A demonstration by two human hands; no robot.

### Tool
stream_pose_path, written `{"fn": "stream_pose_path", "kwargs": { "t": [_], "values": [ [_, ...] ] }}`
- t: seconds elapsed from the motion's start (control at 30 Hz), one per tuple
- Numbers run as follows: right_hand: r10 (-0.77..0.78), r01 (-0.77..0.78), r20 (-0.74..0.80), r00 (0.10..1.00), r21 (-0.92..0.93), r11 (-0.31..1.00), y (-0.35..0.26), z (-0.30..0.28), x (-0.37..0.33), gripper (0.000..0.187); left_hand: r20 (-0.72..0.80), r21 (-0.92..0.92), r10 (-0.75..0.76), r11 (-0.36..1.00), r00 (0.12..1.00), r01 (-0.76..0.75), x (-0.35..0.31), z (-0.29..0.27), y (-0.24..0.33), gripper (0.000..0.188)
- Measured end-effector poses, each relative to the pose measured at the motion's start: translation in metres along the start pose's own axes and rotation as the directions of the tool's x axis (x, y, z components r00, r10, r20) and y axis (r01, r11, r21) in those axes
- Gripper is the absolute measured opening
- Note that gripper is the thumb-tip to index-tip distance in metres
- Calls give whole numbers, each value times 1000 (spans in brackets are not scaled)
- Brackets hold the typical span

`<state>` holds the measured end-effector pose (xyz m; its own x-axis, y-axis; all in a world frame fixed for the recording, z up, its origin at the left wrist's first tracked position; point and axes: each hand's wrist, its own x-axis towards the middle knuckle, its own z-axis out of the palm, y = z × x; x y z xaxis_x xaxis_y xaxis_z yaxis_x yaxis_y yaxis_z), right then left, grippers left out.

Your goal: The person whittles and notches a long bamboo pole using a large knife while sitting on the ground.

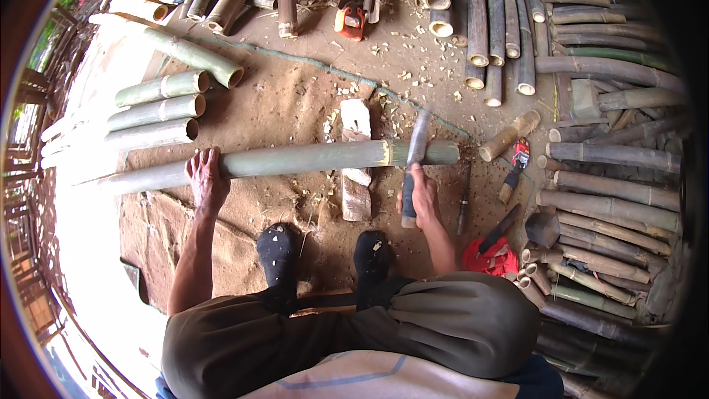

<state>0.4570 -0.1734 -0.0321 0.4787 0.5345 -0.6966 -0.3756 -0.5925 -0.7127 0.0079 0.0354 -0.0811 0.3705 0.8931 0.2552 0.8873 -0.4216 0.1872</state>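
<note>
Wearing a pale top [354, 380]. Gripping with curled left hand [209, 179] a green bamboo pole [303, 158] laid across a wood block [357, 201]; clenching in right hand [424, 196] a knife [418, 137], over the pole's right part. Farther right, stacked bamboo [613, 153].

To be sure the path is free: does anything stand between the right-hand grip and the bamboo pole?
Only the knife in the right-hand grip: its blade crosses over the bamboo pole near the right end. Nothing else visible intervenes.
</note>
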Motion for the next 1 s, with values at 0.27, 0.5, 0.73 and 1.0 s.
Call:
{"fn": "stream_pose_path", "kwargs": {
  "t": [0.27,0.5,0.73,1.0],
  "values": [
    [-109,182,287,952,-243,953,24,-2,3,61,100,-2,-17,1000,995,17,14,-11,16,41],
    [186,79,447,875,-511,856,-19,6,-29,62,-65,54,-15,998,998,19,-14,2,-2,40],
    [29,-39,79,996,129,991,-3,0,-13,57,465,22,-55,999,884,50,31,-16,1,48],
    [-43,41,9,999,102,994,8,-43,-13,58,347,-44,95,995,933,-85,21,-22,40,88]
  ]
}}
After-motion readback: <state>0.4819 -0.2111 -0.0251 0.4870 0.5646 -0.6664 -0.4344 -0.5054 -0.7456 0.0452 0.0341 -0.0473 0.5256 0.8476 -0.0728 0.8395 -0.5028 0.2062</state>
